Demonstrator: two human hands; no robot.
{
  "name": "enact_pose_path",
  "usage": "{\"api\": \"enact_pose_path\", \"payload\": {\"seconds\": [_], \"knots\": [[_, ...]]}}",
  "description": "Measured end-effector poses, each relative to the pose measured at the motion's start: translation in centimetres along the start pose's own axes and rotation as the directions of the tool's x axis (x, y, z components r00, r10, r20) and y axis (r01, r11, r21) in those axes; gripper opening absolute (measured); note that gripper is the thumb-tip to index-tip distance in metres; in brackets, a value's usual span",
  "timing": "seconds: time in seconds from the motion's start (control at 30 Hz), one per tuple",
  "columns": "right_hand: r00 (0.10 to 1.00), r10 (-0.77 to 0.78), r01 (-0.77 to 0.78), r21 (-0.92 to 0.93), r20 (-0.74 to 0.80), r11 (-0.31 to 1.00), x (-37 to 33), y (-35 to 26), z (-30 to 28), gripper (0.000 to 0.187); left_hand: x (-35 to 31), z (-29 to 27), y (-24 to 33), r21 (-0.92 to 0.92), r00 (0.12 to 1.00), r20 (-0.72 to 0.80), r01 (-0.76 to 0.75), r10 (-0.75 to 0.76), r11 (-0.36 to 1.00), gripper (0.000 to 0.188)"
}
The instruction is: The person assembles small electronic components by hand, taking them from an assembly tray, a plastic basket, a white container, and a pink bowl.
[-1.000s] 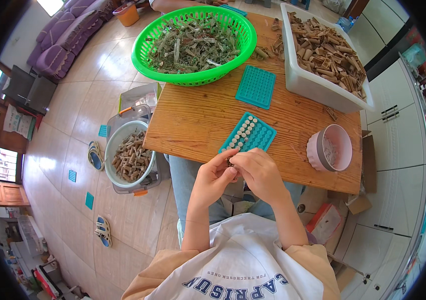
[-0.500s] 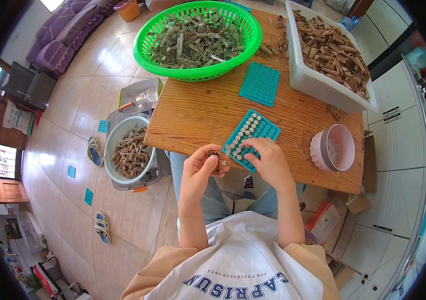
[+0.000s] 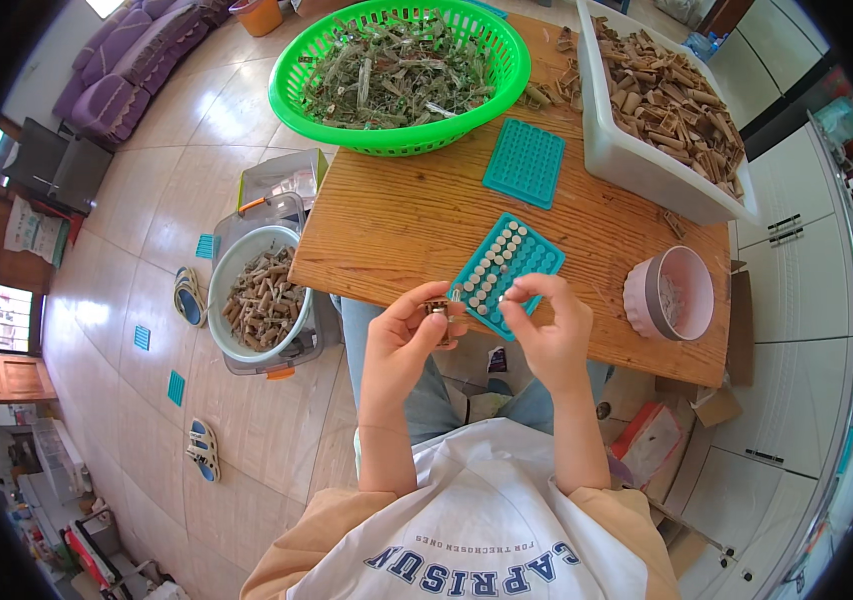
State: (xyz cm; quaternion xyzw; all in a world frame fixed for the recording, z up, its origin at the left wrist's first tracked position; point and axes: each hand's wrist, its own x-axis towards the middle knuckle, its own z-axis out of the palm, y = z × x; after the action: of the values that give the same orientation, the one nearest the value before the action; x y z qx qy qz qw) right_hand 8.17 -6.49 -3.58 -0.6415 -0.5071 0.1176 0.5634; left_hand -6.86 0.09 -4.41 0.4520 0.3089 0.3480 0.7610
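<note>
My left hand [image 3: 402, 338] is closed around a small brown open-sided piece [image 3: 441, 309] with a shiny part inside, its thumb pressed on it. Just right of it, my right hand [image 3: 555, 328] pinches a tiny whitish piece [image 3: 508, 297] between thumb and finger, too small to name. Beneath those fingertips lies a teal tray [image 3: 545, 256] of round hollows. White round discs [image 3: 492, 260] fill rows along its left side, and the right side shows bare hollows. A second teal tray [image 3: 526, 164] lies farther back.
A green basket [image 3: 417, 145] of glassy scraps and a white bin [image 3: 637, 180] of brown casing pieces stand on the wooden table [image 3: 387, 220]. At right is a pink pot [image 3: 642, 300]. A pale tub [image 3: 232, 345] of brown pieces stands beside the table's left edge.
My right hand has drawn slightly right and back from the discs, its fingertips now pinched on a tiny piece. My left hand has shifted its hold on the brown piece a little.
</note>
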Motion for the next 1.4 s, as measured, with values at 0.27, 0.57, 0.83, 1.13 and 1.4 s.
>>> {"api": "enact_pose_path", "payload": {"seconds": [0.27,0.57,0.83,1.13,1.4], "knots": [[0.969,-0.241,0.242,-0.022,0.055,0.970,-0.2,-1.5,0.6,0.020,-0.5,1.9,-0.5,0.023,0.992,0.124,-0.006,0.003,1.000,0.034],[0.947,-0.140,0.175,-0.100,0.289,0.979,0.2,-1.7,-0.7,0.014,-0.7,2.1,-0.8,0.204,0.996,0.085,-0.021,0.004,0.979,0.031],[0.847,0.182,-0.181,-0.051,0.499,0.982,2.4,-1.7,-2.7,0.033,-0.9,2.8,-0.6,0.399,0.984,0.176,-0.065,-0.006,0.914,0.033],[0.761,0.103,-0.065,-0.083,0.640,0.994,4.3,-2.0,-5.6,0.049,-1.3,3.1,-1.0,-0.039,0.964,0.264,0.032,-0.021,0.999,0.027],[0.982,0.179,-0.124,-0.526,0.055,0.841,13.4,0.1,-16.8,0.020,-1.0,1.6,0.0,-0.051,0.988,0.146,-0.038,0.045,0.998,0.022]]}}
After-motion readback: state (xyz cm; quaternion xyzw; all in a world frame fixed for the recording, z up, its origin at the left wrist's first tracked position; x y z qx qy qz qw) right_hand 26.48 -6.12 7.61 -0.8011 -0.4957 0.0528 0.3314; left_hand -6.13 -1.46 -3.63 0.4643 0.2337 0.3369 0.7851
